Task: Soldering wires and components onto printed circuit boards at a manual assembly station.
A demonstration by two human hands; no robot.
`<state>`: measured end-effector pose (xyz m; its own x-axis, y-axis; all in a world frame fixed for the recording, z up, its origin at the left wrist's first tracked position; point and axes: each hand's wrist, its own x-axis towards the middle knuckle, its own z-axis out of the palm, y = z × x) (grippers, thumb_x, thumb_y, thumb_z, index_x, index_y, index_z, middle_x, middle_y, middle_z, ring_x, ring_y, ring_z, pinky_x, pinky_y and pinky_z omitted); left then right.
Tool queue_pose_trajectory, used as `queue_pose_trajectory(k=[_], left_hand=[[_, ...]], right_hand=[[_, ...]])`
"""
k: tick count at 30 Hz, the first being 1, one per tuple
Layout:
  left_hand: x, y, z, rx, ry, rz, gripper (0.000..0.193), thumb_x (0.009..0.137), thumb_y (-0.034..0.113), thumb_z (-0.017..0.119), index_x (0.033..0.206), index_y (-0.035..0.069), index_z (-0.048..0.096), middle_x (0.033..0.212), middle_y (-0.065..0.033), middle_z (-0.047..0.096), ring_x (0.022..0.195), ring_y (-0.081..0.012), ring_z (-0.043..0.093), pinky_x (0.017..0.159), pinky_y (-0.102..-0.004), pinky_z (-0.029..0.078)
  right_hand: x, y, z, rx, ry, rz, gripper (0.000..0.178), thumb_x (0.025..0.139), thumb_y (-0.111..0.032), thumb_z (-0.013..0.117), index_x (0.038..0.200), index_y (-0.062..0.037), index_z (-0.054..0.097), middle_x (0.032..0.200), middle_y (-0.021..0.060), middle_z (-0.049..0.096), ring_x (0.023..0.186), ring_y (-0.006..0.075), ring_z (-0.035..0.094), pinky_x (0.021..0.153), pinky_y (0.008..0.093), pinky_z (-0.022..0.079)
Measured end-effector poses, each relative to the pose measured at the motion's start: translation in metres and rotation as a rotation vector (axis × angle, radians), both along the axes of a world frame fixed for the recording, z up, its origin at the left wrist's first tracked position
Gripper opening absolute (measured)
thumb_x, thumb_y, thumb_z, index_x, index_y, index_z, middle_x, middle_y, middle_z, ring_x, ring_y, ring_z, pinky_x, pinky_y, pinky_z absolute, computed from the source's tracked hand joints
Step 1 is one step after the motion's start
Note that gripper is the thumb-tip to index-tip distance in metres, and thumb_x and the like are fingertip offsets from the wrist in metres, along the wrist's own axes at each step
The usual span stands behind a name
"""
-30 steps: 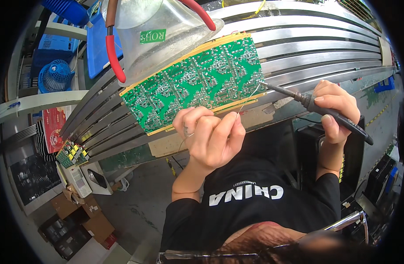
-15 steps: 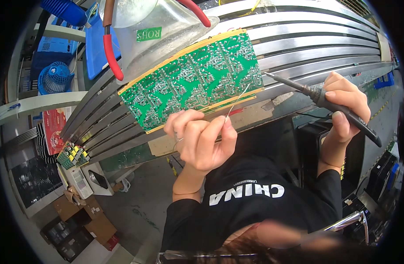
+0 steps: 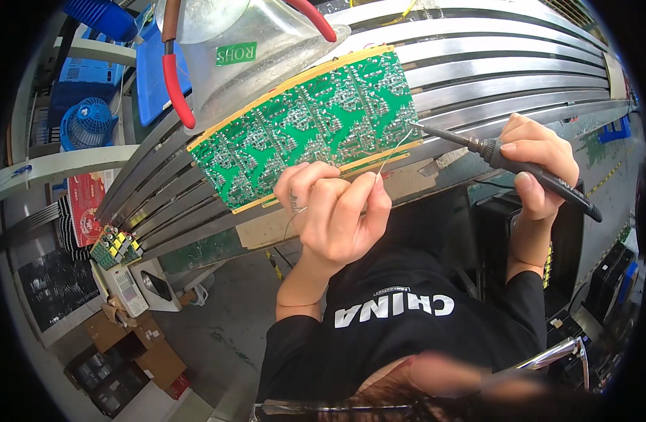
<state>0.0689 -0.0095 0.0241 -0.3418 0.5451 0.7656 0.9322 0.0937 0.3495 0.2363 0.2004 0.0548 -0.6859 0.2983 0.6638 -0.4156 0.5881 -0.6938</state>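
Note:
A green circuit board panel [image 3: 305,130] with yellowish edge strips lies over the metal rails, its soldered side up. My left hand [image 3: 335,214] is closed, pinching a thin solder wire [image 3: 393,152] whose free end reaches the board's right part. In my right hand [image 3: 541,162] is a black soldering iron [image 3: 506,160], gripped by its handle and slanting to the left. Its tip is at the board's right edge, close to the wire's end; whether the two touch I cannot tell.
Behind the board stands a clear plastic fume hood [image 3: 231,77] flanked by red-sleeved arms. Long metal rails [image 3: 492,74] run across the bench. On the left are a blue fan [image 3: 89,124], a blue tray [image 3: 154,77] and another small board [image 3: 115,247].
The soldering iron has moved left and slightly down, bringing its tip to the board's edge. My left hand and the solder wire have shifted slightly right.

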Motion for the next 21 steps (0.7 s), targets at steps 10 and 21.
queue_pose_trajectory(k=[10,21], left_hand=[[-0.001,-0.003,0.0,0.019,0.008,0.016,0.02,0.07,0.003,0.072,0.086,0.013,0.066,0.076,0.002,0.05,0.08,-0.0197,0.052,0.085,-0.0409,0.041],[-0.003,-0.021,-0.004,0.006,0.002,0.012,0.02,0.069,0.003,0.07,0.086,0.013,0.067,0.077,0.0017,0.053,0.08,-0.0203,0.053,0.083,-0.0393,0.04]], right_hand=[[0.0,-0.007,0.009,0.085,0.034,-0.016,0.026,0.076,-0.017,0.067,0.089,0.0047,0.07,0.074,0.014,0.063,0.058,0.0198,0.048,0.055,0.031,0.039],[-0.003,-0.022,-0.007,0.036,0.098,-0.005,0.024,0.075,-0.016,0.067,0.088,0.0037,0.07,0.072,0.0134,0.062,0.059,0.02,0.049,0.054,0.0315,0.04]])
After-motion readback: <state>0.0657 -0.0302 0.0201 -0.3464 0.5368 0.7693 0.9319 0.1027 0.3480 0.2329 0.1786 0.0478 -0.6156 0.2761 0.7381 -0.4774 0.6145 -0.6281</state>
